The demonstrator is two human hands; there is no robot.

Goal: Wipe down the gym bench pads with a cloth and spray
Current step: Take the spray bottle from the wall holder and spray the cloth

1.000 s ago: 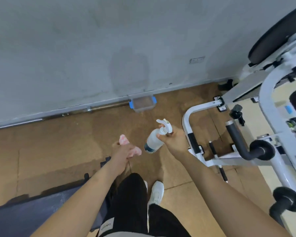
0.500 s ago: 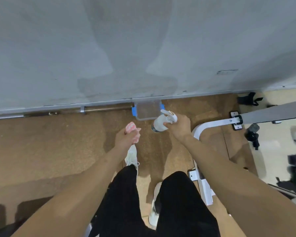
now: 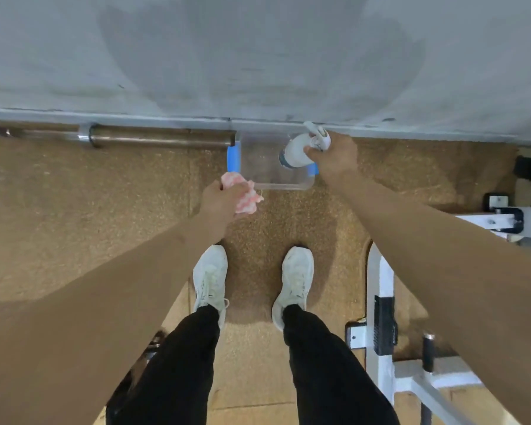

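Note:
My left hand [image 3: 219, 201] grips a bunched pink-and-white cloth [image 3: 245, 196] just in front of a clear plastic box with blue clips [image 3: 267, 179] that sits on the floor against the wall. My right hand [image 3: 334, 156] holds a white spray bottle [image 3: 295, 150] by its neck, over the right side of that box, nozzle toward the wall. No bench pad is in view.
A steel barbell [image 3: 154, 138] lies along the base of the grey wall, left of the box. White machine frame [image 3: 380, 305] stands on the cork floor at my right. My two white shoes [image 3: 210, 280] stand facing the wall.
I have stepped up to the wall and both hands have reached forward and down to the clear box. The bench and machine have slid out of view to the right.

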